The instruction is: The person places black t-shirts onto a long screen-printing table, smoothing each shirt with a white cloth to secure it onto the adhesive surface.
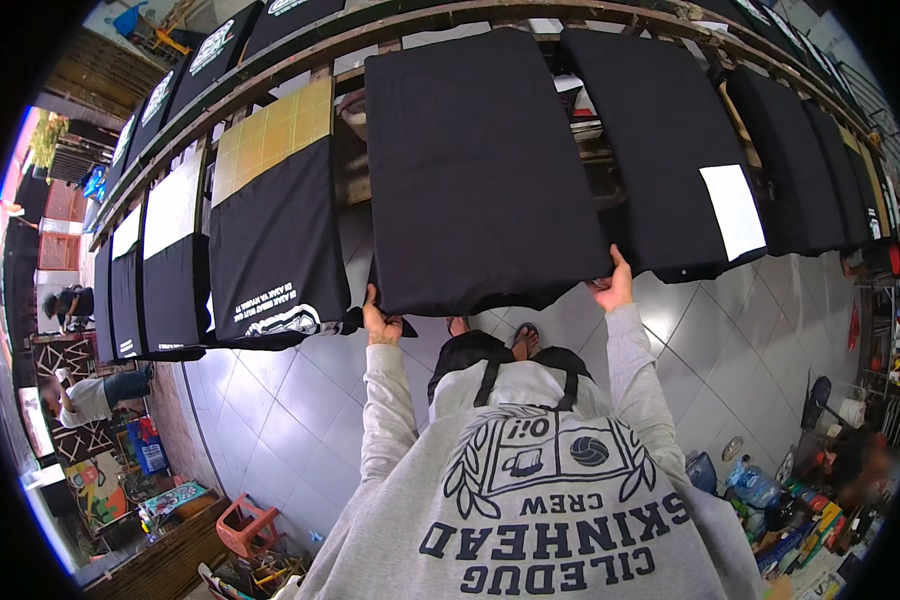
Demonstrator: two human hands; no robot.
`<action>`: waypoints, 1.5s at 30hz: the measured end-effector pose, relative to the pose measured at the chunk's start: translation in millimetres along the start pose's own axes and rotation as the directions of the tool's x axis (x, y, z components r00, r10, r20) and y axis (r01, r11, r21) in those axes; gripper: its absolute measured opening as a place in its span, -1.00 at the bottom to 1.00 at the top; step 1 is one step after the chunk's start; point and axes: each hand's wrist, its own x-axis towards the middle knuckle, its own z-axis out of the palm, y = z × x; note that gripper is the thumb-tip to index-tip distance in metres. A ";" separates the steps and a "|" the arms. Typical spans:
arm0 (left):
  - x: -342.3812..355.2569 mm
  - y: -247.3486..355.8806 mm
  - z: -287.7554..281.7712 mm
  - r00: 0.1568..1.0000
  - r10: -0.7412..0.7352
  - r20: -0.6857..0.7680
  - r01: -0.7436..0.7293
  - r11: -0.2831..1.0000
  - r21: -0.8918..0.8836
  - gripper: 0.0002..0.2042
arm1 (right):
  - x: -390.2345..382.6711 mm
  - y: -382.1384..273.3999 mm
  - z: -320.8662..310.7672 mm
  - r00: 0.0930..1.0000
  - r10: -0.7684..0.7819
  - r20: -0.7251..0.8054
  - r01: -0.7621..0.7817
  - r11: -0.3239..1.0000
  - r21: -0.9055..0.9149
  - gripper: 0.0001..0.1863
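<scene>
In front of me a black T-shirt (470,170) lies smooth over a flat board on a long rack. My left hand (382,318) is closed on the shirt's near left corner, thumb up along the side. At the near right corner my right hand (613,284) grips the cloth, with its fingers partly hidden under the edge. To the right lies another black shirt (640,150) with a white sheet (733,213) on it. On the left is a black shirt (280,225) with a white print near its lower end, below a bare yellowish board (275,135).
Wooden rails (450,22) run behind the boards, with more printed black shirts beyond. An orange plastic stool (247,525) stands lower left. Bottles and clutter (760,490) cover the floor at lower right. Two other people (100,398) are at the far left.
</scene>
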 end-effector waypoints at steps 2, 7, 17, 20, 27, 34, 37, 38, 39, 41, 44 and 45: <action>-3.0 -5.7 -3.7 0.997 0.052 -0.062 -0.052 0.999 -0.005 -0.59 | 12.9 0.9 -11.8 0.995 -0.068 -0.078 0.074 0.994 0.080 -0.55; -6.7 -4.9 -7.3 0.998 0.042 -0.039 -0.046 0.994 -0.101 -0.60 | 12.1 -13.2 -16.4 0.961 -0.165 -0.220 0.197 0.972 0.130 -0.56; -26.0 -9.4 -8.6 0.999 0.010 0.036 -0.002 0.977 -0.214 -0.66 | -0.3 -13.2 -3.5 0.949 -0.264 -0.172 0.295 0.936 0.192 -0.51; -26.8 -8.2 -10.3 0.998 -0.025 0.060 0.037 0.977 -0.209 -0.65 | 6.2 -16.9 -7.2 0.955 -0.241 -0.175 0.272 0.944 0.185 -0.50; -37.6 -20.7 2.6 0.967 -0.026 0.255 0.082 0.974 -0.211 -0.59 | 33.7 -25.0 -34.0 0.969 -0.243 -0.047 0.247 0.936 0.249 -0.49; -53.3 -5.6 6.5 0.991 0.073 0.114 -0.039 0.960 -0.276 -0.64 | 29.7 -8.0 -24.0 0.982 -0.126 -0.139 0.150 0.973 0.177 -0.49; -56.6 -6.3 5.3 0.987 0.086 0.132 -0.045 0.957 -0.287 -0.65 | 32.0 -9.1 -24.2 0.980 -0.139 -0.144 0.163 0.971 0.173 -0.49; -56.3 -6.8 4.6 0.988 0.091 0.127 -0.050 0.956 -0.290 -0.64 | 31.6 -8.6 -23.3 0.980 -0.136 -0.147 0.160 0.972 0.169 -0.49; -55.6 -6.6 4.6 0.988 0.094 0.123 -0.054 0.955 -0.292 -0.64 | 31.1 -7.8 -23.0 0.979 -0.132 -0.153 0.158 0.973 0.169 -0.49; -48.4 -14.8 12.9 0.991 0.064 0.121 -0.029 0.963 -0.269 -0.63 | 35.7 -15.9 -32.0 0.987 -0.128 -0.093 0.145 0.970 0.196 -0.48; -34.7 -23.1 9.1 0.998 0.007 0.055 0.004 0.979 -0.202 -0.60 | 32.9 -19.4 -38.6 0.980 -0.194 -0.047 0.199 0.968 0.151 -0.49; -27.0 -23.1 1.4 1.000 0.015 -0.001 -0.015 0.983 -0.181 -0.58 | 29.6 -15.4 -36.3 0.979 -0.206 -0.007 0.205 0.970 0.128 -0.50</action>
